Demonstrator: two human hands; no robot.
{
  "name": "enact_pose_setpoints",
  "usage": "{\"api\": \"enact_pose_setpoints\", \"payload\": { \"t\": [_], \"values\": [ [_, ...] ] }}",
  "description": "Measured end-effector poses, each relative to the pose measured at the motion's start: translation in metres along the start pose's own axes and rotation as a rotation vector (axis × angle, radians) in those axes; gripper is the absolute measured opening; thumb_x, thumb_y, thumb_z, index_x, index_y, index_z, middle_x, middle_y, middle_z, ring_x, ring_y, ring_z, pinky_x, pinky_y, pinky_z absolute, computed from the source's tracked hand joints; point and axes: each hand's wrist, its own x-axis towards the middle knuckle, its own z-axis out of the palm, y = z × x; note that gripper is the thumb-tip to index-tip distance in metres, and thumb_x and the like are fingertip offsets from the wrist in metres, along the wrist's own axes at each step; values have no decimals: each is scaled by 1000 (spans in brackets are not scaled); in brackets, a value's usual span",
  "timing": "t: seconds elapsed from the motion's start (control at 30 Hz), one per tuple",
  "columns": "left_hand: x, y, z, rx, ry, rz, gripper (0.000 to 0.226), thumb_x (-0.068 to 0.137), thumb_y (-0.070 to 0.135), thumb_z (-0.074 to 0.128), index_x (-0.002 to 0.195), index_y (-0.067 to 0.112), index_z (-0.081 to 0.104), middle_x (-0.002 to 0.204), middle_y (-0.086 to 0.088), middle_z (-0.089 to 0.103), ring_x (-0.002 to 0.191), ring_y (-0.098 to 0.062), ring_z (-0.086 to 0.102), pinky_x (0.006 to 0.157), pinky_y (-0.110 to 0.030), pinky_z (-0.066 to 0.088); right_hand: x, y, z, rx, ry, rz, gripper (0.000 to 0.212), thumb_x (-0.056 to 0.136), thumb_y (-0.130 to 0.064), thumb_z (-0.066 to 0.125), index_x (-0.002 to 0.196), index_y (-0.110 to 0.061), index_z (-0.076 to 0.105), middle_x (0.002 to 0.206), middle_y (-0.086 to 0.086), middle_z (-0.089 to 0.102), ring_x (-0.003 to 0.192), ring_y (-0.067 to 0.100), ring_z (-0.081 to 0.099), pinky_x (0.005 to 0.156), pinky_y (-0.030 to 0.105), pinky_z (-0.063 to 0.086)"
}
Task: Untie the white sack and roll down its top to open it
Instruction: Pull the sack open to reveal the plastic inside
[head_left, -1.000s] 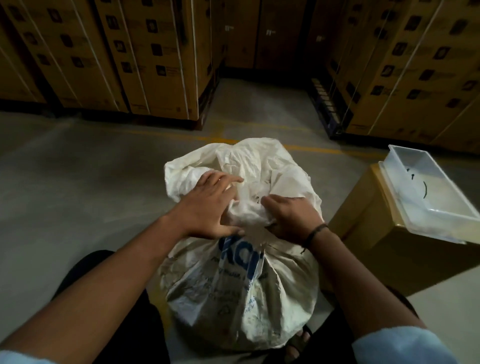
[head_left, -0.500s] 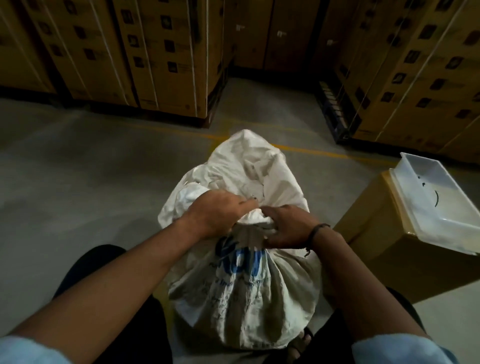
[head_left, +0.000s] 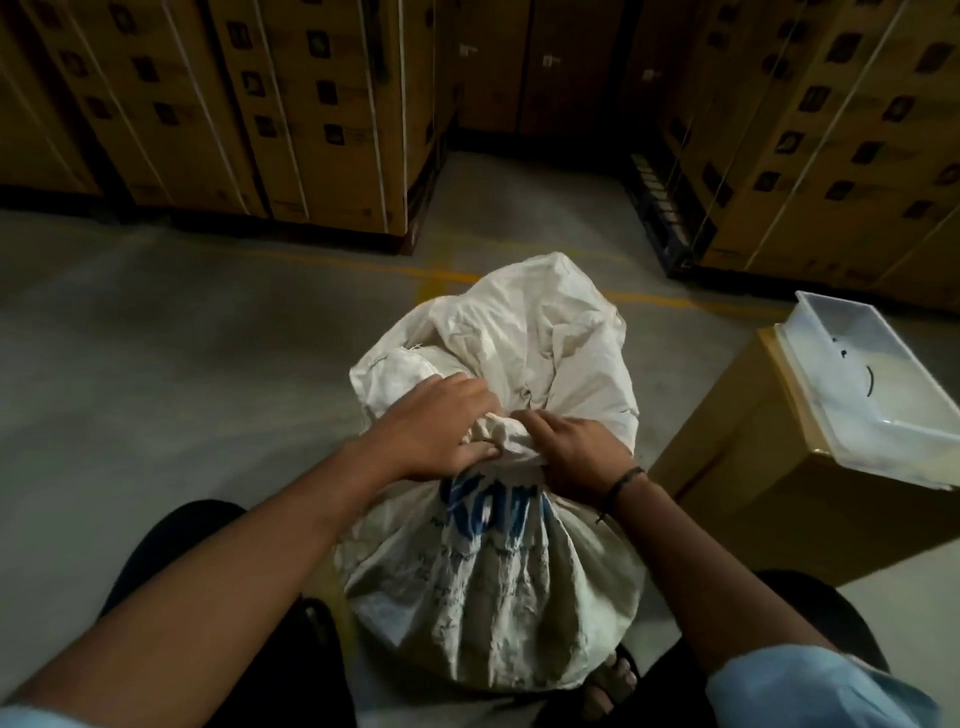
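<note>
While both hands are bunched up on the gathered neck of the white sack (head_left: 493, 587), you can see pretty clearly what each one's doing. The left hand (head_left: 436, 426) has its fingers curled over the top of the scrunched fabric with the thumb tucked under it, so it's gripping the neck. The right hand (head_left: 576, 457) grips the same neck from the other side, fingers curled in tight, and it sits just beside the left one. A dark wristband (head_left: 623, 478) sits on the right wrist. I can't make out the tie itself, as the fingers cover that spot.

Right below the hands the sack bulges out full, with blue lettering (head_left: 493, 509) on the side facing the person. It stands on the floor (head_left: 182, 364) between the person's dark-trousered legs. Beyond the hands, the loose top (head_left: 540, 338) flops away in a crumpled heap.

Near the bottom of the sack, on the right-hand side, a foot in a sandal (head_left: 613, 680) peeks out.

Off to the right of the hands there's a cardboard box (head_left: 743, 499) with a clear plastic tray (head_left: 883, 384) resting on top. Further out past the sack, a yellow line (head_left: 441, 275) runs across the floor, and behind that are strapped stacks of cartons (head_left: 311, 104).
</note>
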Motion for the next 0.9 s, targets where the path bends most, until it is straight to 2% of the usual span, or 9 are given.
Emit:
{"api": "enact_pose_setpoints", "payload": {
  "t": [0.07, 0.13, 0.3, 0.47, 0.57, 0.63, 0.73, 0.83, 0.9],
  "values": [
    [0, -1, -4, -36, 75, 60, 24, 83, 40, 69, 99, 30, 54, 96, 14, 56, 91, -11, 52, 80, -32, 43, 1, 1, 2, 100, -92, 142, 51, 83, -36, 59, 132, -31, 44, 106, 2, 69, 83, 30, 68, 66, 39, 57],
    [-2, 1, -6, 8, 74, 133, 24, 78, 28, 69, 90, 29, 48, 88, 14, 53, 82, -11, 49, 74, -35, 44, -2, 11, 2, 218, -237, 259, 61, 76, -48, 67, 131, -39, 43, 112, 0, 70, 97, 26, 67, 80, 38, 55],
    [-16, -13, -21, 40, 95, 259, 36, 75, 18, 74, 83, 32, 42, 80, 17, 43, 76, -8, 37, 70, -31, 39, -17, 40, 6, 233, -512, 380, 80, 62, -56, 81, 133, -37, 49, 126, -10, 63, 116, 15, 58, 94, 28, 39],
    [-46, -56, -35, -193, 43, -87, 40, 77, 41, 82, 76, 33, 43, 78, 16, 52, 78, -5, 48, 69, -32, 44, -27, 63, 14, 177, -309, 472, 71, 64, -56, 71, 131, -39, 51, 129, -7, 61, 119, 18, 56, 102, 34, 43],
    [-46, -58, -30, -242, -9, -140, 40, 75, 41, 84, 75, 28, 46, 78, 13, 55, 77, -3, 50, 69, -32, 45, -27, 76, 14, 120, -250, 568, 60, 71, -57, 68, 124, -31, 59, 127, -1, 63, 119, 23, 57, 103, 35, 43],
    [-41, -50, -24, -75, -100, -106, 39, 73, 48, 80, 74, 29, 45, 78, 15, 54, 77, -4, 47, 77, -35, 45, -26, 77, 14, 40, -298, 573, 59, 73, -60, 64, 122, -28, 59, 127, 1, 64, 119, 24, 57, 104, 36, 44],
    [-36, -31, -14, 349, -293, -77, 57, 69, 85, 55, 75, 29, 45, 86, 14, 45, 83, -11, 41, 83, -34, 34, -21, 64, 10, -67, -231, 466, 50, 75, -47, 64, 120, -24, 60, 118, 3, 65, 111, 32, 60, 98, 39, 47],
    [-23, 5, -5, 169, -147, -198, 91, 54, 100, 50, 110, 29, 48, 115, 6, 46, 97, -16, 54, 83, -34, 45, -8, 43, -3, -143, 68, 245, 42, 68, -33, 66, 106, -13, 64, 96, 7, 62, 82, 37, 62, 76, 41, 52],
    [-9, 24, 6, -51, -75, -244, 109, 54, 91, 63, 140, 32, 30, 138, 2, 44, 110, -21, 59, 85, -39, 53, 0, 31, -11, -185, 302, 112, 35, 73, -27, 61, 101, -8, 66, 93, 10, 61, 75, 36, 60, 67, 40, 51]
  ]
}}
